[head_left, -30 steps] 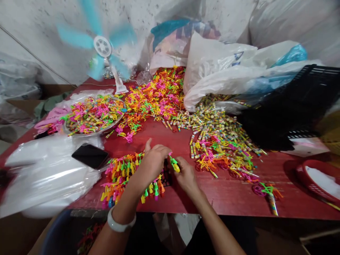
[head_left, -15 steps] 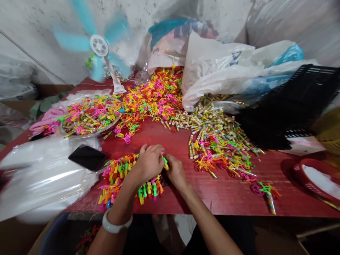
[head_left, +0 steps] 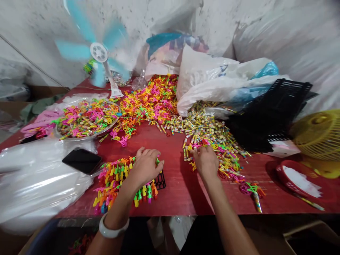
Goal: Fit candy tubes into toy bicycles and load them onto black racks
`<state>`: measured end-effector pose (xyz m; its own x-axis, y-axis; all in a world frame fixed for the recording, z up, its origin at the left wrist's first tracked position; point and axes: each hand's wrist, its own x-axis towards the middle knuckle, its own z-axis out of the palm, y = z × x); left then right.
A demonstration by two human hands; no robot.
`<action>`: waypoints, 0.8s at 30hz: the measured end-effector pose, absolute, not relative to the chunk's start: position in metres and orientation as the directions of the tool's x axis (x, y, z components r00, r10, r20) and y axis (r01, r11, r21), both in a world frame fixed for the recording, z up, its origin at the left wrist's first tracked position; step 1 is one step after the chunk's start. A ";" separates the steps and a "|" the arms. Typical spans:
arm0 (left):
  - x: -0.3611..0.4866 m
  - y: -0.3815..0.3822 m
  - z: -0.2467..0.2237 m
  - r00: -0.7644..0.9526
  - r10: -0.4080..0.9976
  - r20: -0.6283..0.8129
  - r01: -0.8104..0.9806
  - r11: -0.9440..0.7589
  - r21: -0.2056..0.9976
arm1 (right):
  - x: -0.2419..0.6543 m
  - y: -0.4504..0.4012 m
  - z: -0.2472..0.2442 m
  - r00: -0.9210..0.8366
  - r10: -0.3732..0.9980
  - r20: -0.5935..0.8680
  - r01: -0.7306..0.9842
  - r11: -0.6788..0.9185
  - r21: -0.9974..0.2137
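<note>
My left hand [head_left: 147,164] rests palm down over a black rack [head_left: 160,181] filled with rows of small coloured plastic pieces [head_left: 114,177], its fingers and thumb apart. The rack's right end shows bare black lattice. Across the table, my right hand [head_left: 206,163] reaches to the near edge of a heap of small printed tubes [head_left: 203,124]. Its fingers bend down among loose plastic pieces [head_left: 224,156] in pink, green, yellow and orange, and the fingertips are hidden. Whether they hold a piece does not show.
Behind lies a large heap of bright plastic pieces [head_left: 156,99]. A full metal tray [head_left: 99,134], a phone [head_left: 81,160] on plastic bags [head_left: 47,180] and a spinning fan [head_left: 99,52] are left. Rightward are black crates [head_left: 276,106], a red basket [head_left: 281,173] and a yellow fan [head_left: 318,134].
My right hand has left the rack and moved right to the heap's near edge. My left hand stays over the rack, thumb now spread. The view has shifted slightly right.
</note>
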<state>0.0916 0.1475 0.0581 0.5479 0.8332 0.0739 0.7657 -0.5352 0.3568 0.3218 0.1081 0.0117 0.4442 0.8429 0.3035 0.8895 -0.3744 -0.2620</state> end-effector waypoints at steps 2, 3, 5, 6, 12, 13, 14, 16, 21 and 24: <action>0.092 0.148 0.057 0.540 0.837 0.086 0.770 -0.533 0.350 | 0.333 0.115 0.017 0.423 0.876 0.231 0.906 -0.403 -0.131; 0.091 0.148 0.057 0.544 0.834 0.094 0.766 -0.540 0.348 | 0.335 0.117 0.018 0.418 0.883 0.214 0.908 -0.404 -0.109; 0.090 0.148 0.056 0.560 0.822 0.101 0.752 -0.556 0.353 | 0.336 0.118 0.015 0.431 0.878 0.208 0.902 -0.417 -0.111; 0.090 0.148 0.056 0.567 0.818 0.099 0.747 -0.561 0.356 | 0.336 0.117 0.013 0.439 0.874 0.208 0.898 -0.422 -0.123; 0.090 0.147 0.057 0.562 0.823 0.081 0.758 -0.551 0.349 | 0.334 0.104 0.004 0.442 0.822 0.360 0.842 -0.241 -0.483; 0.090 0.147 0.058 0.562 0.823 0.077 0.757 -0.550 0.352 | 0.330 0.103 0.004 0.453 0.809 0.375 0.795 -0.176 -0.580; 0.090 0.147 0.058 0.562 0.824 0.075 0.757 -0.548 0.355 | 0.324 0.102 0.003 0.467 0.807 0.362 0.725 -0.115 -0.679; 0.090 0.147 0.058 0.562 0.824 0.072 0.755 -0.546 0.364 | 0.307 0.103 -0.001 0.486 0.834 0.263 0.510 -0.026 -0.860; 0.088 0.147 0.055 0.568 0.820 0.076 0.748 -0.552 0.369 | 0.258 0.095 -0.015 0.469 0.883 -0.011 -0.024 0.001 -1.000; 0.088 0.148 0.054 0.571 0.818 0.071 0.746 -0.553 0.371 | 0.237 0.074 -0.021 0.396 0.912 -0.109 -0.086 -0.082 -0.993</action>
<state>0.0876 0.1479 0.0542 0.5711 0.8177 0.0715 0.7457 -0.5533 0.3712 0.2367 0.0739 -0.0207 0.3959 0.9118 -0.1091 -0.0859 -0.0816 -0.9930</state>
